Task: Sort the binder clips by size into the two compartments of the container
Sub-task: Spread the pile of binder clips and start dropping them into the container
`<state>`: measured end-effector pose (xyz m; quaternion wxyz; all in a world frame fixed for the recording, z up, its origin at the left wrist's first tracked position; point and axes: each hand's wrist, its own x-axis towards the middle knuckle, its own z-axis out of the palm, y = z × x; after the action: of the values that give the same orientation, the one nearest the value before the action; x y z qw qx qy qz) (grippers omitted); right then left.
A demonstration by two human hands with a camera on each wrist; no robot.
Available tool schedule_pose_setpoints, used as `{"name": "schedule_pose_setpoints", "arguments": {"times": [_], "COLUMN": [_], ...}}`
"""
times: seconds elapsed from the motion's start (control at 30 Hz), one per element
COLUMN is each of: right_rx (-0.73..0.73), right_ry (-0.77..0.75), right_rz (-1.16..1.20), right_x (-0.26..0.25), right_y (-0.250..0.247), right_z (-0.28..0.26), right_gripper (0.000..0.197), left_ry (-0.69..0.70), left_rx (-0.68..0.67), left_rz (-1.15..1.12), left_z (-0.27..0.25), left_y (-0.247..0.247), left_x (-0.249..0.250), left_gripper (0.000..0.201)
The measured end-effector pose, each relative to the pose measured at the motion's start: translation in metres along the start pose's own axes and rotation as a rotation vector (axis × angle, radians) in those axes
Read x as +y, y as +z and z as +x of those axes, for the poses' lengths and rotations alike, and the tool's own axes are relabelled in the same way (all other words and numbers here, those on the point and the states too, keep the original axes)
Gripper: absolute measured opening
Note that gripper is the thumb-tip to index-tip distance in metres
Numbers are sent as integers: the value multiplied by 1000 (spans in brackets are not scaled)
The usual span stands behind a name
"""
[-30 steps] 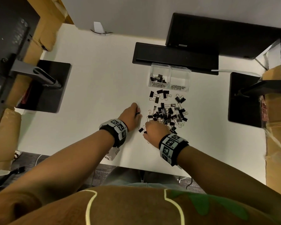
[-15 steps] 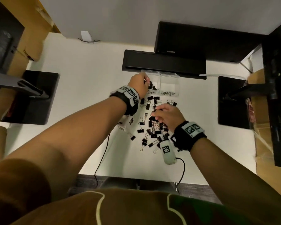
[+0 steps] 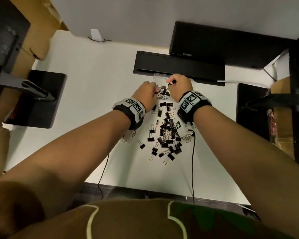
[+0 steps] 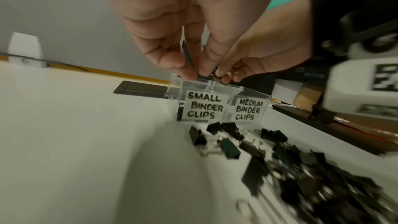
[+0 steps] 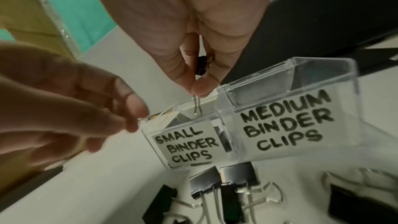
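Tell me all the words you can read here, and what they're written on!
"SMALL BINDER CLIPS": white paper label on the left compartment of the clear plastic container.
"MEDIUM BINDER CLIPS": white paper label on its right compartment.
The black-and-white square code tags on the wrist bands hold patterns, no words.

The container (image 5: 286,91) is clear, glossy plastic, its two compartments fronted by matt white paper labels (image 5: 282,122) lettered in black marker. The binder clips (image 3: 167,135) have black bodies with a dull sheen and thin, bright wire handles. The table (image 3: 97,80) is smooth, matt white. Cardboard boxes (image 3: 36,35) at the far left look matt brown.
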<state>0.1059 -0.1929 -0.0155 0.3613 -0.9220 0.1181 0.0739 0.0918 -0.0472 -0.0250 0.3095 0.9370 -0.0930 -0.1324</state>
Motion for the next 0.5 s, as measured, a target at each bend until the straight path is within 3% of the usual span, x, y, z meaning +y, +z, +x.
{"name": "schedule_pose_setpoints", "arguments": {"times": [0.17, 0.33, 0.5], "right_rx": [-117, -69, -356], "right_ry": [-80, -158, -205], "right_rz": [-93, -41, -78], "right_x": [-10, -7, 14], "right_y": [11, 2, 8], "right_z": [2, -30, -96], "right_gripper": [33, 27, 23], "left_ry": [16, 79, 117], "left_rx": [-178, -429, -556], "left_rz": [0, 136, 184], "left_z": [-52, -97, -120], "left_y": [4, 18, 28], "left_x": [-25, -47, -56], "left_gripper": [13, 23, 32]}}
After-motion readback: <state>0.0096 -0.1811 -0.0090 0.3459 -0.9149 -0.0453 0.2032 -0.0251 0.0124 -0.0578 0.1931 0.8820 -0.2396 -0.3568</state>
